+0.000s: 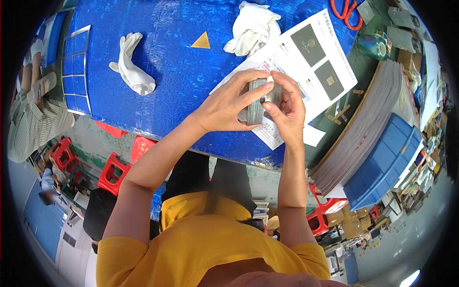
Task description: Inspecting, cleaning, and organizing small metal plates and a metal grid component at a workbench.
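Note:
Above the blue table [181,62], both my hands are closed around a small stack of cards [256,112] with grey and bluish edges. My left hand [234,100] spans it from the left, its fingers over the far side and the thumb across the top. From the right, my right hand [288,105] grips the same stack, thumb on the near side. Something small and white shows at the fingertips, too small to name. Beneath the hands lies a printed sheet [267,62] picturing two dark cards.
A white glove [136,71], a crumpled white cloth [253,28], a gold triangle [202,41] and a metal frame [76,71] lie on the table. Red scissors [348,14] are far right. Stacked paper [366,126] and a blue bin [382,162] stand at right; red stools [114,173] below.

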`<state>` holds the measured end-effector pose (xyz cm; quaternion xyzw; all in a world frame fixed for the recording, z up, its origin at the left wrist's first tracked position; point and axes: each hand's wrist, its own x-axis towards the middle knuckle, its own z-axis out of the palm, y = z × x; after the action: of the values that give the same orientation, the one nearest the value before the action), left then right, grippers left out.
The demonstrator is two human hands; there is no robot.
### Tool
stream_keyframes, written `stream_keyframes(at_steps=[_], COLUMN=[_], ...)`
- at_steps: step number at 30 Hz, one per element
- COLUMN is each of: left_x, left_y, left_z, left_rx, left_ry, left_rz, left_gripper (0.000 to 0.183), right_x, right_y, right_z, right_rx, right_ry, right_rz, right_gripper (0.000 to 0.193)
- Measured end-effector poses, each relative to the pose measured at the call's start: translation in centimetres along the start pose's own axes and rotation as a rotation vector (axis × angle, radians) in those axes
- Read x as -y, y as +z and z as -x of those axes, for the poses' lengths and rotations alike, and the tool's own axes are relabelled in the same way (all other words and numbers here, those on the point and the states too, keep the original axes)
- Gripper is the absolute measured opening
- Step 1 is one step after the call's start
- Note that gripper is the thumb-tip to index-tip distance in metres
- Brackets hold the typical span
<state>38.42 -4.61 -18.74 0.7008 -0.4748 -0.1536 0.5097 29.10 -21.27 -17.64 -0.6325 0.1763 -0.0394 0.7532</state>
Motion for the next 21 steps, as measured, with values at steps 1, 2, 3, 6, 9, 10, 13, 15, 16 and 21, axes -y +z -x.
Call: stream_keyframes(at_steps=[1,2,3,6,9,10,13,15,16,21], left_x=[0.0,0.0,0.0,0.0,-0.3,-0.3,-0.3,-0.3,-0.3,-0.2], left_y=[0.0,0.0,0.1,0.0,-0.1,-0.1,-0.1,-0.1,0.0,0.2], left_z=[0.0,0.1,0.1,-0.1,-0.3,-0.3,-0.2,-0.2,-0.2,-0.1], left_rx=[0.000,-0.001,-0.002,-0.007,-0.044,-0.045,-0.041,-0.045,-0.044,-0.047], left_ry=[0.000,0.001,0.004,0.018,0.008,0.007,-0.006,0.002,0.002,-0.008], left_rz=[0.000,-0.001,-0.001,0.005,0.004,0.005,0.022,-0.004,-0.003,0.011], left_gripper=[0.106,0.105,0.105,0.104,0.100,0.100,0.100,0.100,0.100,0.100], right_x=[0.0,0.0,0.0,0.0,0.1,0.1,1.0,1.2,0.9,0.4], right_y=[0.1,0.2,0.1,-0.1,-0.2,-0.2,0.1,0.1,-0.1,-0.1], right_z=[0.0,0.0,0.0,0.0,0.0,0.0,0.1,0.1,-0.1,0.0], right_rx=[-0.004,-0.007,-0.007,-0.006,0.005,0.005,-0.025,-0.058,-0.021,0.022], right_ry=[-0.004,-0.009,-0.010,-0.019,-0.015,-0.017,0.031,0.081,0.013,0.002], right_rz=[-0.012,-0.025,-0.023,-0.004,0.012,0.001,-0.097,-0.184,-0.077,-0.017], right_gripper=[0.055,0.054,0.054,0.054,0.053,0.052,0.051,0.051,0.051,0.053])
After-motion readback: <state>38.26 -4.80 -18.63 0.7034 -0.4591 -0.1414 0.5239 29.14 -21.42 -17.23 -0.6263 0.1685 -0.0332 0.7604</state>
